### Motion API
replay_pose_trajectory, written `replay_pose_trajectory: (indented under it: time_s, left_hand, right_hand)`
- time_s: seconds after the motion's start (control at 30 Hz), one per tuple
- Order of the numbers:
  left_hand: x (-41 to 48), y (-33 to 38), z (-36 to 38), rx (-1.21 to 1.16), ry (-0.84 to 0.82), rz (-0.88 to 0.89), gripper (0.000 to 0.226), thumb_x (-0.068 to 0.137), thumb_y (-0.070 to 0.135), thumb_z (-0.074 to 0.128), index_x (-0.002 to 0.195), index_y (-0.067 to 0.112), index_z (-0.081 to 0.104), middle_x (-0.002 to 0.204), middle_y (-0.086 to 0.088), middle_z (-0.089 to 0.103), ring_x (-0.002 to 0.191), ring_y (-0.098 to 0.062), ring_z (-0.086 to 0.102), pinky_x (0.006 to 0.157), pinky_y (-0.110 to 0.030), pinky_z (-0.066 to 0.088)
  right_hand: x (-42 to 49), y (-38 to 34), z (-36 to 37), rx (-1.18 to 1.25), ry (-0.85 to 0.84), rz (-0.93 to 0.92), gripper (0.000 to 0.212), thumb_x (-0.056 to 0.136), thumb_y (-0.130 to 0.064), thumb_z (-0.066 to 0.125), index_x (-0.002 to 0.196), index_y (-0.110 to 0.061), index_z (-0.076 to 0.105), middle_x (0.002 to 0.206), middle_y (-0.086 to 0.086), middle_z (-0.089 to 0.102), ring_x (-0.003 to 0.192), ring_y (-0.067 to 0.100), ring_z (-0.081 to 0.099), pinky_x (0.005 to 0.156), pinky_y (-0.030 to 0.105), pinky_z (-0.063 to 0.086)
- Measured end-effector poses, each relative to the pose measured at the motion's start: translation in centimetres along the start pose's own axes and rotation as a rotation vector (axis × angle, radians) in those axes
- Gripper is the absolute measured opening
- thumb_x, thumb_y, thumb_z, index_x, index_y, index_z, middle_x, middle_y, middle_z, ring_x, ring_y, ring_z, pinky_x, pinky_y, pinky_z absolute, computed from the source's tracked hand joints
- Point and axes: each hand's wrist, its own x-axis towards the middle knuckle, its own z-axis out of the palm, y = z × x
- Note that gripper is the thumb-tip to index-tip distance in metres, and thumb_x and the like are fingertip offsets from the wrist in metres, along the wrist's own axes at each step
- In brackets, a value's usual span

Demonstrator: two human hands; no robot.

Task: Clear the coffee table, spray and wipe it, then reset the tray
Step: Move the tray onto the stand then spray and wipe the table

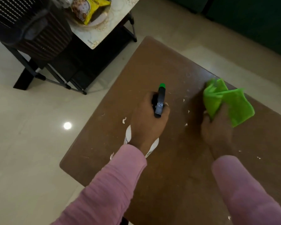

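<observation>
Gripping the spray bottle [160, 103] at its neck: left hand [146, 122], fingers curled round just under the black trigger head. The green nozzle tip points away from the person. The white bottle body shows below the wrist, mostly hidden by hand and sleeve. Can't tell whether a finger is on the trigger, or whether the bottle base is resting on anything.

The bottle sits over the near-left part of the coffee table [177, 168], which has a brown top with one rounded corner toward the floor. Small white scraps [124, 120] are scattered on the top, several between the two hands and one just left of the bottle.

Right hand [217, 129] clutches a bunched green cloth [234, 104] toward the table's right side, folds sticking out past the fingers. Cloth touching the top or not: can't tell.

Both arms are in pink sleeves [112, 184].

Beyond the table's far-left corner is a pale side table [120, 18] on dark legs. On it is a round tray [94, 24] holding a yellow snack packet [88, 8]. A dark slatted chair [31, 30] stands beside it. The floor [31, 143] is glossy pale tile with one bright light spot [67, 125]. A dark green sofa [250, 21] is at far right.
</observation>
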Motion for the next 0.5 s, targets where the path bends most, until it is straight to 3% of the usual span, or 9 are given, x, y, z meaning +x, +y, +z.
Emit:
replay_pose_trajectory:
  time_s: [0.1,0.23,0.3,0.4,0.5]
  left_hand:
    - [-0.4,-0.1,0.3,0.019,0.015,-0.042,0.028,0.086,0.027,0.069,0.104,0.037,0.049,0.084,0.020,0.059,0.075,-0.006,0.061,0.066,-0.023,0.051]
    - [-0.9,-0.3,0.5,0.010,-0.008,-0.081,0.048,0.083,0.018,0.072,0.122,0.030,0.047,0.104,0.018,0.055,0.086,-0.003,0.060,0.065,-0.006,0.043]
    - [-1.0,-0.2,0.7,0.029,0.008,-0.054,0.043,0.085,0.017,0.071,0.122,0.024,0.050,0.095,0.015,0.057,0.076,-0.003,0.059,0.059,-0.005,0.043]
    - [-1.0,-0.3,0.8,0.055,0.058,0.063,0.015,0.087,0.021,0.069,0.095,0.024,0.056,0.067,0.018,0.052,0.057,-0.008,0.053,0.053,-0.013,0.037]
    - [-1.1,-0.7,0.3,0.044,0.092,0.076,0.013,0.087,0.027,0.069,0.084,0.025,0.056,0.056,0.017,0.049,0.050,-0.011,0.050,0.049,-0.018,0.037]
  right_hand:
    - [-0.8,-0.1,1.7,-0.187,-0.022,-0.142,0.066,0.078,-0.014,0.049,0.142,-0.003,0.036,0.149,0.019,0.036,0.136,0.042,0.032,0.112,0.049,0.028]
    - [0.3,-0.5,1.4,-0.306,0.009,-0.073,0.069,0.078,-0.021,0.053,0.144,-0.008,0.035,0.154,0.014,0.028,0.130,0.043,0.035,0.103,0.054,0.032]
    - [0.9,-0.8,1.0,-0.336,-0.004,-0.062,0.070,0.079,-0.026,0.050,0.145,-0.008,0.032,0.155,0.013,0.026,0.130,0.043,0.033,0.102,0.054,0.031]
    - [1.1,-1.0,1.0,-0.359,-0.054,-0.048,0.068,0.085,-0.023,0.053,0.147,-0.009,0.028,0.157,0.011,0.022,0.132,0.042,0.029,0.105,0.052,0.026]
    - [1.1,-1.0,1.1,-0.367,-0.071,-0.024,0.069,0.086,-0.022,0.055,0.148,-0.009,0.027,0.158,0.010,0.020,0.135,0.039,0.026,0.106,0.051,0.024]
